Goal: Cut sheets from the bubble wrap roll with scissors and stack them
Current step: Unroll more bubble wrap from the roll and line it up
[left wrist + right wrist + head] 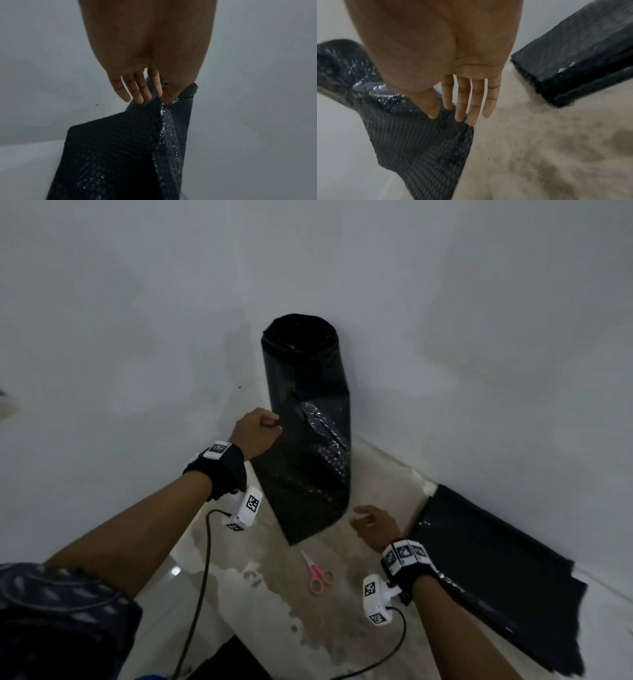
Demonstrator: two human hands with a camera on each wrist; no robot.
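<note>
Now my left hand (256,430) pinches the black bubble wrap sheet (305,487) at frame centre, right hand (371,523) loose-fingered; I should pull it evenly before taking the pink scissors (317,573).

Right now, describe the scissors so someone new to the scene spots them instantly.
Start at the tall black bubble wrap roll standing in the corner of the white walls. Follow its loose sheet down to the stained floor; the scissors lie just past its lower tip, between the two forearms. They are the only pink thing here, small, with nothing touching them.
</note>
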